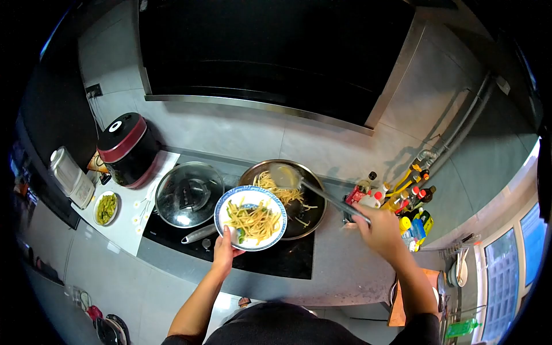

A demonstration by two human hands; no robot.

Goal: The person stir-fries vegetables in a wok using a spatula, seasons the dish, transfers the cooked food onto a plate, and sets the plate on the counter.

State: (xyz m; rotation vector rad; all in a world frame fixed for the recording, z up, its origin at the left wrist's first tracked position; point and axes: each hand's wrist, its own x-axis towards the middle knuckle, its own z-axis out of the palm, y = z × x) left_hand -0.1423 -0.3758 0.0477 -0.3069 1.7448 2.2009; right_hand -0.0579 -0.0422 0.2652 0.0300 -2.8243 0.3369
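My left hand (pixel 225 251) grips the near rim of a white plate with a blue patterned edge (pixel 280 237). Pale strips of food with some green pieces (pixel 253 221) lie on the plate. Behind it, partly covered by the plate, a dark frying pan (pixel 310 215) holds more of the strips. My right hand (pixel 376 224) is closed around the handle of a metal ladle (pixel 330 198). The ladle's bowl rests over the strips in the pan, at its upper part.
A glass-lidded pan (pixel 190 195) stands left on the cooktop (pixel 282 267). Further left are a rice cooker (pixel 127 150), a dish of green food (pixel 106 209) and a white container (pixel 72 178). Bottles (pixel 397 201) crowd the right wall, above a wooden board (pixel 422 282).
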